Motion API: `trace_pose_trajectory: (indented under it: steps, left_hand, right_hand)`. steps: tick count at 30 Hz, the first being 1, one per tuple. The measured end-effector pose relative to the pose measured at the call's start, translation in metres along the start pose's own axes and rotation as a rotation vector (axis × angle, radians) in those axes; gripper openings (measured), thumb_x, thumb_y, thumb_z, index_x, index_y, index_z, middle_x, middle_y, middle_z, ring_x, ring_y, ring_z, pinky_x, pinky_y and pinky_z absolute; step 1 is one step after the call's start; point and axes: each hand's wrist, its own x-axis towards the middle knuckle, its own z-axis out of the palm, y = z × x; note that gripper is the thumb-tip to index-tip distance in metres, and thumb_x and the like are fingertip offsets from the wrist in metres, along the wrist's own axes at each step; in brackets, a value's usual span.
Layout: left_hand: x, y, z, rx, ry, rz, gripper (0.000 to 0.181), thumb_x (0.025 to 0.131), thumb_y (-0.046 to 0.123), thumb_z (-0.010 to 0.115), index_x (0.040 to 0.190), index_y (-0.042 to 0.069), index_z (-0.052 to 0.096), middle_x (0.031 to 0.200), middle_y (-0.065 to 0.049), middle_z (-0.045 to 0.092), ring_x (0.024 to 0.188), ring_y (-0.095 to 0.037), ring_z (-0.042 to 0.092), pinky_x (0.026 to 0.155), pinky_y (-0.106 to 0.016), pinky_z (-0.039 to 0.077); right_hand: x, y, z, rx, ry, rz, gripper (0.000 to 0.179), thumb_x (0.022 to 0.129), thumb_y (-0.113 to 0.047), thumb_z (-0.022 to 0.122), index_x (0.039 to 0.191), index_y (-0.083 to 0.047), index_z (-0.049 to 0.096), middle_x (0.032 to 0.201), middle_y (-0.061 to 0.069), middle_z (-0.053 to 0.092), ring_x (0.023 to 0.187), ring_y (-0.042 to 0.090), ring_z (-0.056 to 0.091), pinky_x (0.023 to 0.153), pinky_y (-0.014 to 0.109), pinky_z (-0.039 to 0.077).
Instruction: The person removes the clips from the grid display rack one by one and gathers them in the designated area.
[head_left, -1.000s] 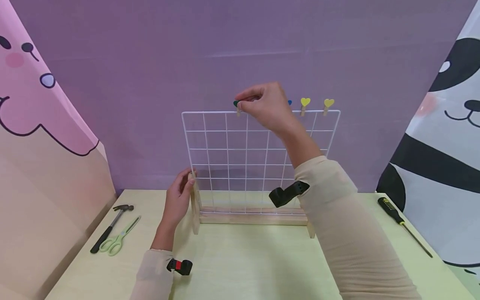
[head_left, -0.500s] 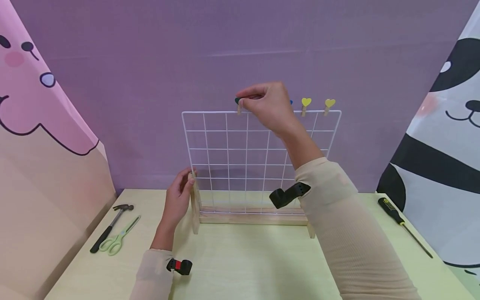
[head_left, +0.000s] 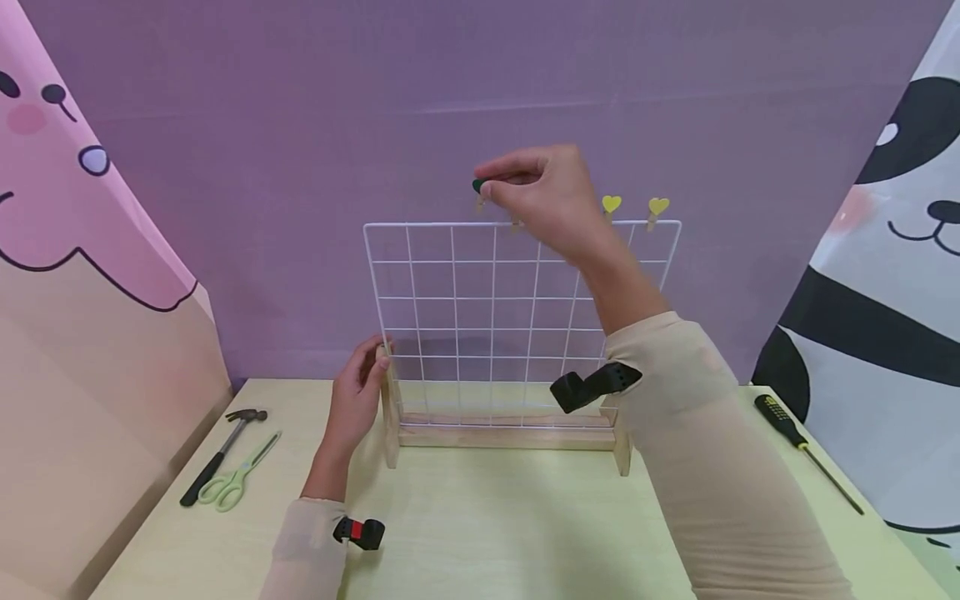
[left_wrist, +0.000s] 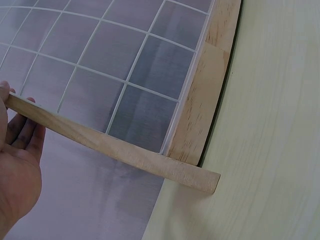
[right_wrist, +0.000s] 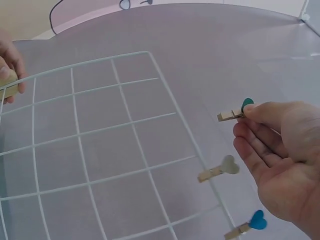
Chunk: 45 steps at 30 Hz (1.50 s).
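In the head view my right hand (head_left: pixel 551 196) pinches a small wooden clothespin with a green heart (head_left: pixel 478 187) between thumb and forefinger, just above the top wire of the white grid panel (head_left: pixel 454 297). In the right wrist view this clothespin (right_wrist: pixel 230 115) is apart from the wire, its jaw end pointing at the grid. My left hand (head_left: pixel 356 400) holds the left wooden upright (left_wrist: pixel 135 155) of the stand. On the top wire sit a clothespin with a pale heart (right_wrist: pixel 230 165) and one with a blue heart (right_wrist: pixel 257 220), both mostly hidden behind my right hand in the head view.
Two clothespins with yellow hearts, one inner (head_left: pixel 611 204) and one outer (head_left: pixel 658 206), are clipped near the grid's right corner. A hammer (head_left: pixel 225 454) and green scissors (head_left: pixel 238 477) lie at the table's left; a screwdriver (head_left: pixel 806 450) lies at the right. A purple backdrop (head_left: pixel 300 167) stands behind.
My right hand has lifted the green-heart clothespin up off the top wire and shifted slightly right. The blue heart has gone out of sight behind it. My left hand has stayed still.
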Motion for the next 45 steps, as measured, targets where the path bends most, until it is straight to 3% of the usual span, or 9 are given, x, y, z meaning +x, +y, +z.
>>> trace_pose_trajectory:
  steps: [4, 6, 13, 15, 24, 28, 31, 38, 45]
  left_hand:
    - [0.001, 0.0, 0.0, 0.01, 0.0, 0.001, 0.039, 0.108, 0.023, 0.054, 0.145, 0.008, 0.055, 0.142, -0.021, 0.063, 0.132, -0.031, 0.061, 0.107, -0.04, 0.051]
    - [0.001, 0.004, 0.0, 0.014, -0.001, -0.01, 0.039, 0.109, 0.022, 0.054, 0.145, 0.008, 0.055, 0.142, -0.021, 0.062, 0.132, -0.031, 0.06, 0.108, -0.045, 0.05]
    - [0.002, 0.0, 0.001, 0.03, 0.015, 0.009, 0.038, 0.108, 0.023, 0.054, 0.144, 0.009, 0.055, 0.14, -0.023, 0.063, 0.13, -0.033, 0.061, 0.095, -0.01, 0.048]
    - [0.002, 0.0, 0.001, 0.036, 0.015, 0.007, 0.039, 0.109, 0.023, 0.054, 0.145, 0.008, 0.055, 0.141, -0.023, 0.063, 0.131, -0.033, 0.061, 0.095, -0.01, 0.048]
    - [0.002, 0.0, 0.001, 0.036, 0.008, 0.006, 0.038, 0.108, 0.024, 0.054, 0.145, 0.01, 0.055, 0.141, -0.021, 0.063, 0.131, -0.03, 0.061, 0.106, -0.041, 0.051]
    - [0.002, 0.0, -0.001, 0.041, 0.01, 0.002, 0.039, 0.108, 0.025, 0.054, 0.144, 0.011, 0.055, 0.141, -0.021, 0.063, 0.129, -0.028, 0.062, 0.106, -0.047, 0.051]
    - [0.002, 0.0, -0.002, 0.049, 0.012, 0.0, 0.039, 0.109, 0.025, 0.054, 0.145, 0.011, 0.055, 0.142, -0.02, 0.063, 0.13, -0.028, 0.061, 0.106, -0.044, 0.051]
    - [0.001, -0.002, -0.002, 0.014, 0.017, 0.003, 0.037, 0.108, 0.022, 0.054, 0.144, 0.01, 0.056, 0.14, -0.022, 0.063, 0.129, -0.031, 0.062, 0.095, -0.011, 0.048]
    - [0.001, -0.001, -0.002, 0.022, 0.017, 0.014, 0.037, 0.108, 0.022, 0.055, 0.144, 0.01, 0.056, 0.141, -0.019, 0.064, 0.131, -0.028, 0.061, 0.097, -0.011, 0.047]
  right_hand:
    - [-0.006, 0.001, -0.007, 0.02, -0.003, -0.035, 0.02, 0.095, -0.013, 0.072, 0.113, -0.009, 0.08, 0.105, -0.002, 0.079, 0.102, 0.012, 0.071, 0.087, 0.023, 0.053]
    - [-0.009, 0.003, -0.009, 0.016, -0.004, -0.041, 0.02, 0.095, -0.012, 0.072, 0.113, -0.008, 0.08, 0.105, -0.002, 0.079, 0.099, 0.011, 0.072, 0.087, 0.023, 0.053]
    - [-0.022, 0.017, -0.021, 0.001, 0.017, -0.052, 0.02, 0.094, -0.014, 0.074, 0.112, -0.009, 0.08, 0.102, -0.005, 0.079, 0.096, 0.011, 0.074, 0.09, 0.021, 0.055]
    - [-0.026, 0.023, -0.026, 0.008, 0.033, -0.068, 0.02, 0.093, -0.014, 0.075, 0.111, -0.008, 0.08, 0.1, -0.006, 0.079, 0.093, 0.008, 0.074, 0.088, 0.02, 0.056]
    - [-0.045, 0.045, -0.053, 0.012, 0.07, -0.103, 0.018, 0.092, -0.011, 0.077, 0.11, -0.007, 0.08, 0.094, -0.012, 0.079, 0.089, 0.005, 0.075, 0.082, 0.016, 0.057]
    - [-0.056, 0.055, -0.062, 0.013, 0.09, -0.104, 0.017, 0.093, -0.009, 0.076, 0.109, -0.006, 0.08, 0.099, -0.012, 0.076, 0.088, 0.003, 0.075, 0.082, 0.015, 0.057]
    - [-0.064, 0.064, -0.07, -0.002, 0.098, -0.094, 0.018, 0.093, -0.01, 0.076, 0.111, -0.005, 0.08, 0.101, -0.013, 0.076, 0.088, 0.003, 0.075, 0.082, 0.014, 0.057]
    - [-0.085, 0.089, -0.084, -0.067, 0.085, -0.047, 0.025, 0.096, -0.016, 0.074, 0.119, -0.005, 0.076, 0.1, -0.019, 0.077, 0.093, 0.002, 0.074, 0.084, 0.012, 0.056]
    - [-0.11, 0.126, -0.09, -0.156, 0.077, -0.001, 0.03, 0.099, -0.021, 0.072, 0.124, -0.006, 0.074, 0.101, -0.022, 0.076, 0.096, -0.003, 0.072, 0.086, 0.008, 0.052]
